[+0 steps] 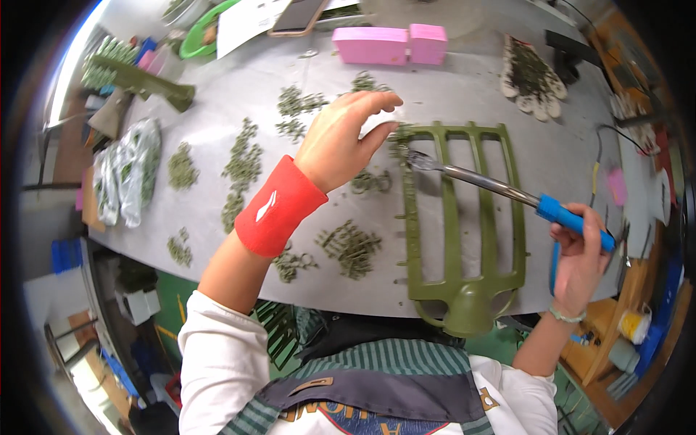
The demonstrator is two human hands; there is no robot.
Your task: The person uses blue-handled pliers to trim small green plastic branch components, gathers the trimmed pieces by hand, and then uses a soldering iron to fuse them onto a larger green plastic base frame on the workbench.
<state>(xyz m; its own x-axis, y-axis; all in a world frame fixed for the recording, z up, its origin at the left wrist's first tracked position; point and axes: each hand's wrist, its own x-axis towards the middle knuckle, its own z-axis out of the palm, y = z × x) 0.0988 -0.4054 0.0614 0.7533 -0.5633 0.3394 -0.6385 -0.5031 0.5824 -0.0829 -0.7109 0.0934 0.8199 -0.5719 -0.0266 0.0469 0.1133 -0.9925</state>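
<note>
My right hand (pixel 581 264) grips the blue handle of a soldering iron (pixel 500 187) with a long metal shaft. Its flattened tip rests at or just over the upper left bar of an olive-green barred frame (pixel 453 239), which lies on the table with a cup-shaped end toward me. Beside that corner, my left hand (pixel 348 134) hovers with thumb and fingers apart and nothing visible between them. A small green piece (pixel 399 138) sits by the tip, near my left thumb; whether they touch is unclear. A red band circles my left wrist.
Several piles of small green pieces (pixel 243 159) lie on the grey table (pixel 290 196) to the left. Pink blocks (pixel 370 46) and a phone (pixel 299 16) are at the back. A dirty glove (pixel 533 78) lies back right, plastic bags (pixel 130 174) far left.
</note>
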